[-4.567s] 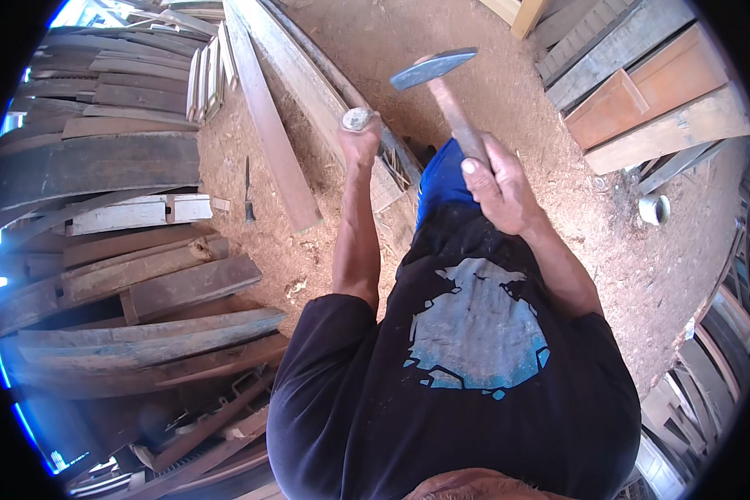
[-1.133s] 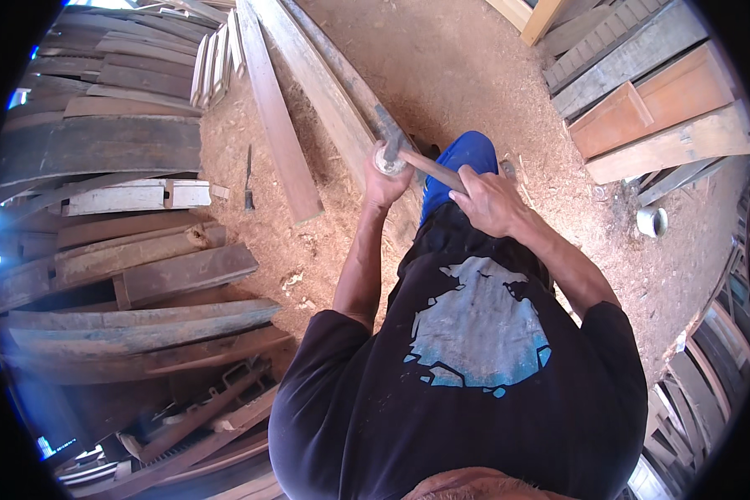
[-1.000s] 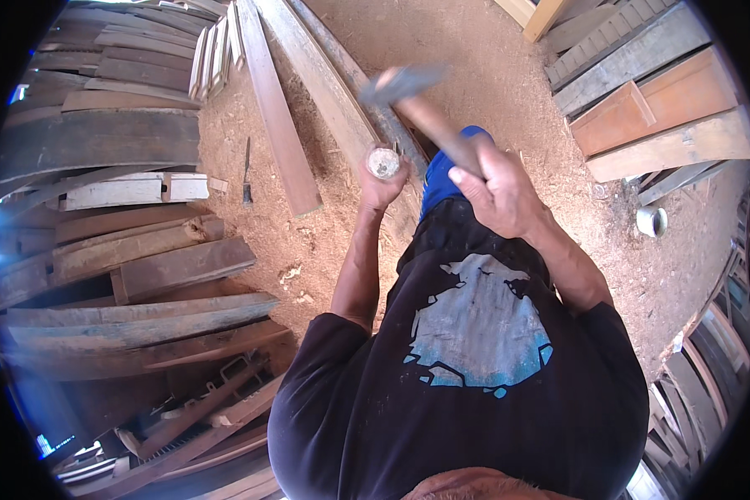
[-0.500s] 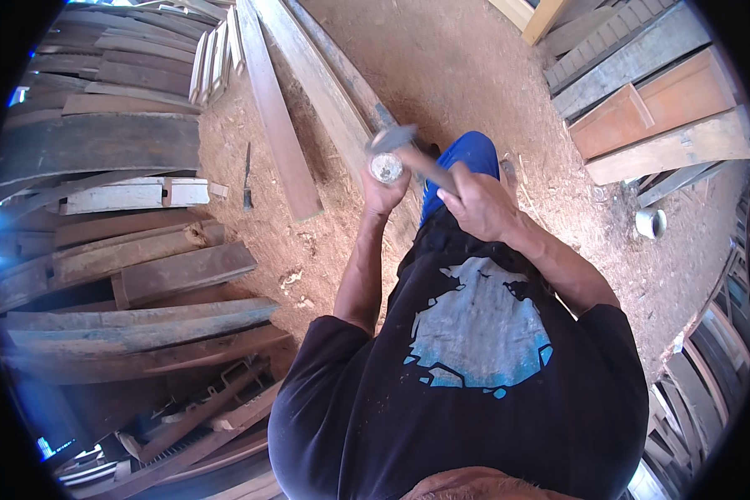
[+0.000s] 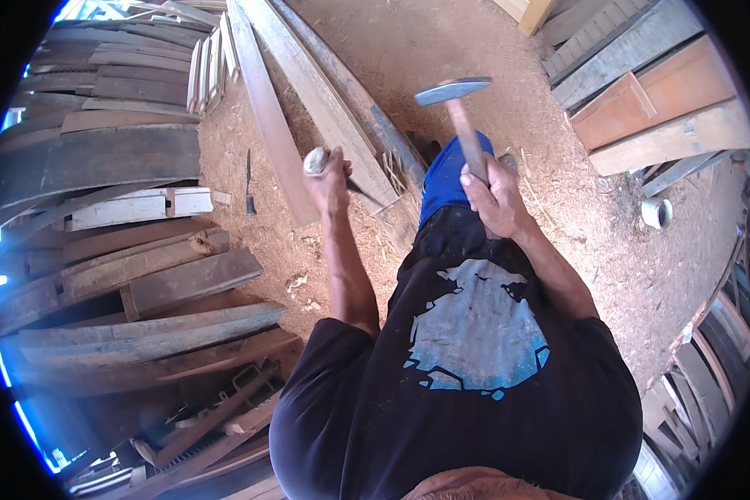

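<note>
My left hand [image 5: 332, 188] is closed round a chisel [image 5: 316, 161]. Its pale, battered handle end sticks out above the fist, and the dark blade slants down to the right, over the end of a long light-brown board [image 5: 329, 96]. Whether the tip touches the wood I cannot tell. Wood slivers [image 5: 393, 171] lie at that end of the board. My right hand [image 5: 496, 198] grips a hammer [image 5: 462, 125] by its wooden handle. The steel head is raised above my blue-clad knee, apart from the chisel.
A reddish plank [image 5: 267, 117] lies left of the board, a dark beam [image 5: 350, 79] right of it. Another slim tool [image 5: 249, 187] rests on the shaving-strewn floor. Timber stacks [image 5: 108, 150] fill the left; boards [image 5: 667, 137] and a pale round container [image 5: 657, 213] are at right.
The hammer has lifted away from the chisel's handle end, up and to the right. My left hand has shifted left with the chisel, which now tilts, showing its blade.
</note>
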{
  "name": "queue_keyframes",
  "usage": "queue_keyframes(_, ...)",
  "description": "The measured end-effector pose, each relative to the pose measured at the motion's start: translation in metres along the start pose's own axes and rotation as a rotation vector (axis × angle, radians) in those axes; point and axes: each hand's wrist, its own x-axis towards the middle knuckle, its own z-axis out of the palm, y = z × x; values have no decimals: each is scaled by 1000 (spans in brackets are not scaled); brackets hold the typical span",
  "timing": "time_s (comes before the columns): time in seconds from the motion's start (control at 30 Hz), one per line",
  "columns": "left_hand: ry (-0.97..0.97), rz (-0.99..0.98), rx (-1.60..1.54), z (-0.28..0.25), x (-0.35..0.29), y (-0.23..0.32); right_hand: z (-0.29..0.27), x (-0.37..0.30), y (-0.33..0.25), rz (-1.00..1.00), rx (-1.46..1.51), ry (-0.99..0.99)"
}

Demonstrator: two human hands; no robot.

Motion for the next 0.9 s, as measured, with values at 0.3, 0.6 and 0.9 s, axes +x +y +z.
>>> queue_keyframes(0.3,-257,-287,600,-58,-9,-141,14,-19,19,211,271,33)
queue_keyframes(0.6,-194,-146,924,-11,-22,-117,15,-6,16,175,208,-28)
queue_keyframes(0.9,-282,-26,408,3,3,-10,-25,32,-34,-185,-76,140)
